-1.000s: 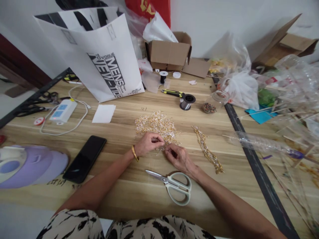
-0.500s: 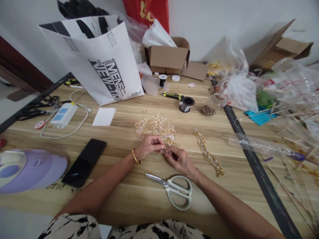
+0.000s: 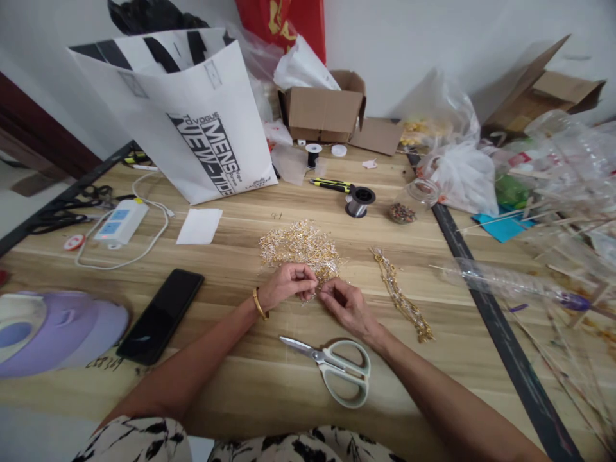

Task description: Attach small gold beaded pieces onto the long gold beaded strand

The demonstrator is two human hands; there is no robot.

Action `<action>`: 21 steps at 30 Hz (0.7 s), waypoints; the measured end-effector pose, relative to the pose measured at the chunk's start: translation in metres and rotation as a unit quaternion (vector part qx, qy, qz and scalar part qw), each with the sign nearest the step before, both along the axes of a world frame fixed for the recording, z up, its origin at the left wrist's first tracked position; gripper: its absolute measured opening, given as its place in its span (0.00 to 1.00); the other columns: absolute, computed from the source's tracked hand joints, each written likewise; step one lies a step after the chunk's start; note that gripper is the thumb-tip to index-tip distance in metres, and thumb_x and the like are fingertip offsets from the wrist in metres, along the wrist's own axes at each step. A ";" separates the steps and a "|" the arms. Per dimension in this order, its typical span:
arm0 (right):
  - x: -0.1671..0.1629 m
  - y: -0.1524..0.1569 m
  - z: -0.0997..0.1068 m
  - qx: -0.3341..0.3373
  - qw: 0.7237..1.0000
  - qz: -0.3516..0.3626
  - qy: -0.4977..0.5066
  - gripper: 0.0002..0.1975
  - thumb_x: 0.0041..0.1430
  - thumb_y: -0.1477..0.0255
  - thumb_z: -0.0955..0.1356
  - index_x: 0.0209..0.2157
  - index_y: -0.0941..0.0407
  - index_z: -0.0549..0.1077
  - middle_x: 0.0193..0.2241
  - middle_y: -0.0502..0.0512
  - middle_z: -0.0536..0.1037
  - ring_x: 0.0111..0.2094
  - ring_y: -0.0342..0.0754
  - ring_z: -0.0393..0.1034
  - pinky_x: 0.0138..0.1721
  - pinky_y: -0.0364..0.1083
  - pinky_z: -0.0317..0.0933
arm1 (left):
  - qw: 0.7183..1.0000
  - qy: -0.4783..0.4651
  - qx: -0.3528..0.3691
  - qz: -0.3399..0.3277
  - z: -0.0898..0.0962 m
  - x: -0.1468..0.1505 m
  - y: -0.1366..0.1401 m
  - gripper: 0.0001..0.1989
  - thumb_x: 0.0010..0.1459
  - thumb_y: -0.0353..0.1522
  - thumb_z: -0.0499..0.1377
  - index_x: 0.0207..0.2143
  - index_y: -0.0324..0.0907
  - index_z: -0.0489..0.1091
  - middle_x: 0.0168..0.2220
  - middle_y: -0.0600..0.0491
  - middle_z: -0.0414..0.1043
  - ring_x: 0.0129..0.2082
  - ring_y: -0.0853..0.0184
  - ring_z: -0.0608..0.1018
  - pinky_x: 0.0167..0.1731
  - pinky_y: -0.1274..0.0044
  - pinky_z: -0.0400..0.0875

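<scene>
My left hand, with a gold bangle on its wrist, is closed in a pinch at the near edge of a pile of gold and clear beaded pieces. My right hand pinches just beside it, the fingertips of both almost meeting. Whatever lies between the fingers is too small to make out; a few tiny beads show beneath the left fingers. White-handled scissors lie slightly open on the wooden table, nearer my body. To the right rests a bundle of gold and clear beaded strands.
Beyond the pile lie a wire spool, a yellow-black cutter and a jar of beads. At left are a phone, a power strip and a white bag. Sticks and plastic crowd the right side.
My right fingertips have shifted slightly and spread a little from the left ones. Both hands stay at the pile's near edge; the scissors and strands lie as before.
</scene>
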State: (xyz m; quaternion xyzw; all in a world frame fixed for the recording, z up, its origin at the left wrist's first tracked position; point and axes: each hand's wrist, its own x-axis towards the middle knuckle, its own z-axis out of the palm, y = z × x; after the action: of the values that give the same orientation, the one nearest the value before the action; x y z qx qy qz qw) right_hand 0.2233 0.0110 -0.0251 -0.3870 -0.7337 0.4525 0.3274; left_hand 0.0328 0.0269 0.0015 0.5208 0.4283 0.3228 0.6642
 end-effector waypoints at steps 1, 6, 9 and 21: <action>0.000 0.000 -0.001 -0.006 1.000 -0.003 0.005 0.08 0.60 0.68 0.63 0.32 0.58 0.68 0.23 0.48 0.65 0.23 0.40 0.56 0.24 0.40 0.52 | 1.000 0.005 0.001 -0.001 0.000 0.000 0.000 0.13 0.49 0.36 0.63 0.29 0.34 0.68 0.22 0.54 0.71 0.21 0.74 0.72 0.24 0.81 0.68; 0.000 0.001 -0.003 -0.029 0.999 -0.016 0.012 0.10 0.60 0.66 0.63 0.31 0.59 0.69 0.21 0.47 0.64 0.22 0.40 0.55 0.23 0.39 0.51 | 0.999 0.034 0.017 -0.005 -0.004 0.005 -0.002 0.11 0.49 0.34 0.63 0.29 0.33 0.68 0.20 0.55 0.69 0.20 0.75 0.72 0.22 0.83 0.67; 0.000 0.001 -0.002 -0.025 0.999 -0.026 0.010 0.10 0.60 0.65 0.64 0.33 0.59 0.69 0.20 0.47 0.64 0.21 0.40 0.56 0.23 0.40 0.51 | 0.998 0.047 0.032 -0.005 -0.005 0.008 -0.003 0.10 0.49 0.33 0.62 0.28 0.34 0.68 0.20 0.55 0.69 0.20 0.76 0.71 0.21 0.83 0.66; -0.001 0.001 0.001 0.023 0.998 -0.049 -0.008 0.15 0.63 0.64 0.60 0.29 0.59 0.69 0.20 0.48 0.65 0.23 0.40 0.58 0.25 0.40 0.53 | 0.995 0.072 0.064 -0.016 -0.009 0.010 -0.005 0.10 0.48 0.33 0.63 0.26 0.34 0.68 0.20 0.56 0.68 0.20 0.75 0.71 0.23 0.83 0.66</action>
State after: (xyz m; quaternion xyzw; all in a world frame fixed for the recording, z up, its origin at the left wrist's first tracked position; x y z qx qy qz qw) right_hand 0.2225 0.0122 -0.0237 -0.4189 -0.7265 0.4158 0.3520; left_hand 0.0425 0.0222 -0.0073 0.5911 0.4449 0.3005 0.6019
